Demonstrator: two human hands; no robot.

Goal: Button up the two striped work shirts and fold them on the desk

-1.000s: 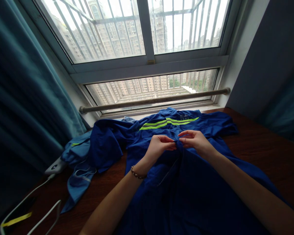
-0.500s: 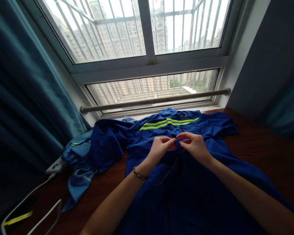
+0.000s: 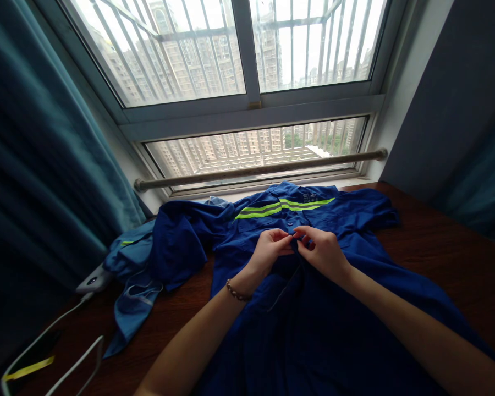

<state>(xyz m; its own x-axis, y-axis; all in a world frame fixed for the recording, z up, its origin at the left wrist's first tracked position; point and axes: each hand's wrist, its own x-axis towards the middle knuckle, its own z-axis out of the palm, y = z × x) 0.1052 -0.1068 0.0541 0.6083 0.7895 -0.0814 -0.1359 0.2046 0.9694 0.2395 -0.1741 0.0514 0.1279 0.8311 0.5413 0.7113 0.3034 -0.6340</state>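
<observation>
A dark blue work shirt [image 3: 247, 258] with yellow-green reflective stripes lies spread out, its collar toward the window. My left hand [image 3: 271, 247] pinches the shirt's front edge near the middle, below the chest stripe. Close beside it, my right hand [image 3: 319, 246] pinches the same front edge, thumb and forefinger near the left fingertips. Just above the fingers a button [image 3: 290, 224] shows on the front. Whatever small part lies between the fingertips is hidden. A braided bracelet [image 3: 237, 291] circles my left wrist.
The wooden table [image 3: 421, 236] lies under the shirt. At left are a lighter blue garment [image 3: 134, 308], a white phone-like device [image 3: 94, 279] with a white cable [image 3: 45, 331], and a yellow strip [image 3: 31, 367]. A metal rail [image 3: 264, 169] crosses before the window; a curtain [image 3: 58, 137] hangs left.
My right hand has shifted slightly left and turned, its fingers bending closer over the shirt's edge. The raised flap of cloth between the hands has lowered, and the button above shows more clearly.
</observation>
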